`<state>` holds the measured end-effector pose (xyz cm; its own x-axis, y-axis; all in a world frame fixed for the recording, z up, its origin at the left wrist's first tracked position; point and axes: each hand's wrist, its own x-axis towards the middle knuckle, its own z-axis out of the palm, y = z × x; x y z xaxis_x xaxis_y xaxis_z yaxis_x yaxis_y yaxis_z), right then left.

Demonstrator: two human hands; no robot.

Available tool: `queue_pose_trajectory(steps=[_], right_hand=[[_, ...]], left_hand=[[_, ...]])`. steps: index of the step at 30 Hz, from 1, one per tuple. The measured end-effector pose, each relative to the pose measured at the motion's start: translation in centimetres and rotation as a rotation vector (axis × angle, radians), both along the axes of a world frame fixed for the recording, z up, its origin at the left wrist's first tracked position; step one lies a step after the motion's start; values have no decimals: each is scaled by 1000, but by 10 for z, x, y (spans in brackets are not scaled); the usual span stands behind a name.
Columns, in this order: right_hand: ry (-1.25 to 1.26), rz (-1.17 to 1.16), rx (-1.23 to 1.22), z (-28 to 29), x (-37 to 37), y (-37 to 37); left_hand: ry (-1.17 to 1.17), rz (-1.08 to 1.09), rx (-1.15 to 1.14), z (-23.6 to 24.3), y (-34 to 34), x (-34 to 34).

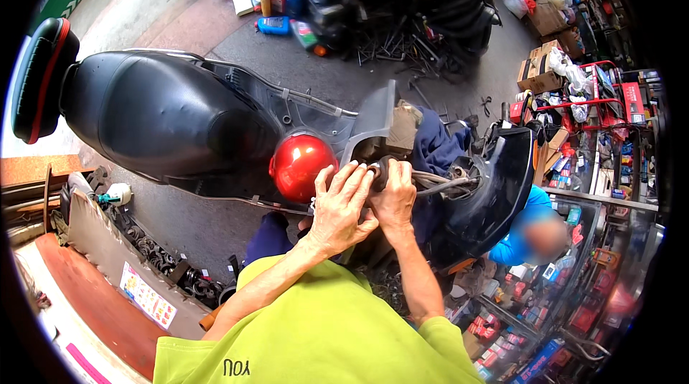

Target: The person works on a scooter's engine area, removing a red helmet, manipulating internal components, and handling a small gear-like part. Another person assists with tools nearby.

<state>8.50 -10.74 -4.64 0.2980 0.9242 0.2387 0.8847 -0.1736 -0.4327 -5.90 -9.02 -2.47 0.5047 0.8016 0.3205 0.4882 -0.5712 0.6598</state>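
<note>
My left hand [344, 208] has its fingers curved close together over a small part just right of the red helmet [301, 163]; what it holds is hidden. My right hand [391, 201] is closed on a dark looped piece [384, 169] among grey cables [448, 181] at the front of the scooter. A dark blue cloth [438, 143] and a grey panel [373, 118] lie just beyond my hands.
The black seat [151, 108] extends left, the dark front fairing [499, 190] right. A person in blue [513, 247] is beyond the fairing. Bottles [273, 24] and tools [387, 47] lie ahead on the floor; crowded shelves [603, 169] stand right, boards [100, 255] at left.
</note>
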Motion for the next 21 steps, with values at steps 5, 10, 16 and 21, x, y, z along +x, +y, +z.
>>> queue_pose_trajectory(steps=[5,10,16,21], right_hand=[[55,450,-155,16,39,15],[-5,417,-264,22,35,24],[-6,-112,38,-3,-10,-6],[87,201,-74,6,19,5]], left_hand=[[-4,-9,16,1,0,0],[6,-13,18,1,2,0],[-22,-10,-25,-1,-2,-1],[-14,-4,2,0,0,0]])
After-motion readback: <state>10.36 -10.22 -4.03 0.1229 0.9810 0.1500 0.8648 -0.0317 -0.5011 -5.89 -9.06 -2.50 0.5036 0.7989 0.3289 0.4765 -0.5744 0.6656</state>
